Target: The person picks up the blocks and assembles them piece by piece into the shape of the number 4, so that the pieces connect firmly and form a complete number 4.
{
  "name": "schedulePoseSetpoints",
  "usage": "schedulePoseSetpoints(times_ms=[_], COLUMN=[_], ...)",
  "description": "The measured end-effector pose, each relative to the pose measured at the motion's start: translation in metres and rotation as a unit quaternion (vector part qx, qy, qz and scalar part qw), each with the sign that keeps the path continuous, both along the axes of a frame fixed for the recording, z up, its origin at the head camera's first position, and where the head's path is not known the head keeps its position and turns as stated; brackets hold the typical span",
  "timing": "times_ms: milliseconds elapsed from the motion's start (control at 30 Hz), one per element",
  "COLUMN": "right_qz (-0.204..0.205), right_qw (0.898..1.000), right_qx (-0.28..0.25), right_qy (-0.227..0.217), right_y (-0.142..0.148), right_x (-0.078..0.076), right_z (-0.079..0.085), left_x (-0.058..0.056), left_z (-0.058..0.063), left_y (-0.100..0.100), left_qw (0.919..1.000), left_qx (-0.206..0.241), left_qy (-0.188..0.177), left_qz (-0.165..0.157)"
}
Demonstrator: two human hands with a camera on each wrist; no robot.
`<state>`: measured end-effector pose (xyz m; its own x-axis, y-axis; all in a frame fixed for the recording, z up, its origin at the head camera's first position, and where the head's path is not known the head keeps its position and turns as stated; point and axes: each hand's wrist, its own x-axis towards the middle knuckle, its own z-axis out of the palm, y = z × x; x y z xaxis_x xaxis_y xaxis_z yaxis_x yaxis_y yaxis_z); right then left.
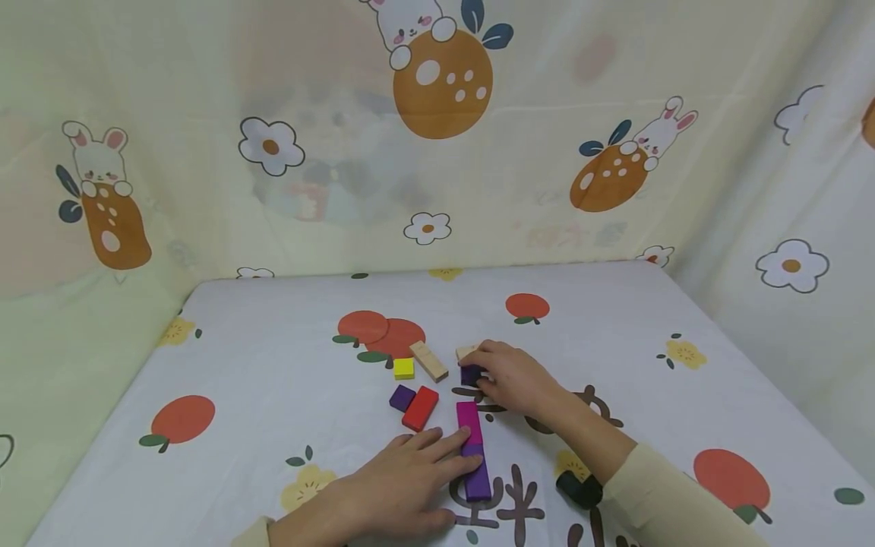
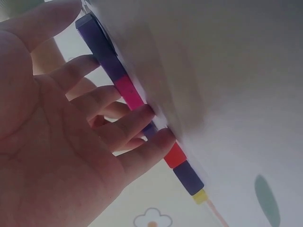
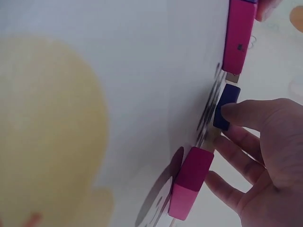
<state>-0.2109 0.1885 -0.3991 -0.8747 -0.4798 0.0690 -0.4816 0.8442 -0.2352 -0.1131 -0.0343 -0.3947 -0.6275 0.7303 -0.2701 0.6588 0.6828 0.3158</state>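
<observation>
A magenta block [image 1: 468,418] and a purple block [image 1: 477,475] lie end to end in a line on the cloth. My left hand [image 1: 403,486] rests beside them, its extended fingertips touching their left side. Beyond their far end, my right hand [image 1: 516,380] pinches a dark blue block [image 3: 226,106] between thumb and fingers. Partly behind those fingers is a plain wooden block [image 1: 466,352]. In the right wrist view, a pink block [image 3: 191,177] sits close to the right fingers; in the head view the hand hides it.
Left of the line lie a red block [image 1: 420,409], a small dark purple block [image 1: 402,397], a yellow block [image 1: 404,368] and a slanted wooden block [image 1: 429,362]. The printed tablecloth [image 1: 273,395] meets a hanging curtain [image 1: 328,235] at the back.
</observation>
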Motion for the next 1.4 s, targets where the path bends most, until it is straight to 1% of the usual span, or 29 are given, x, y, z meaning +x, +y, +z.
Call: schedulePoseSetpoints(times_ms=[167, 400, 533, 633, 867, 1400], right_qz=[0.002, 0.022, 0.023, 0.023, 0.037, 0.043], right_qw=[1.000, 0.999, 0.999, 0.999, 0.998, 0.996], right_qx=[-0.023, -0.030, -0.035, -0.040, -0.037, -0.048], right_qy=[-0.004, -0.001, -0.002, -0.013, -0.035, -0.062], right_y=[0.001, 0.001, 0.004, 0.005, 0.005, 0.004], right_x=[0.003, 0.006, 0.007, 0.009, 0.012, 0.016], right_z=[0.002, 0.003, 0.004, 0.005, 0.004, 0.005], left_x=[0.000, 0.000, -0.001, -0.001, -0.001, 0.000], left_z=[0.000, 0.001, -0.001, -0.002, -0.001, -0.001], left_y=[0.000, -0.001, 0.000, 0.000, -0.001, -0.002], left_qw=[1.0000, 1.0000, 1.0000, 1.0000, 1.0000, 0.9999], left_qx=[0.000, 0.004, 0.005, 0.003, 0.003, 0.005], left_qy=[-0.002, 0.001, 0.001, 0.000, 0.007, 0.014], left_qz=[-0.002, -0.004, -0.005, -0.004, -0.004, -0.006])
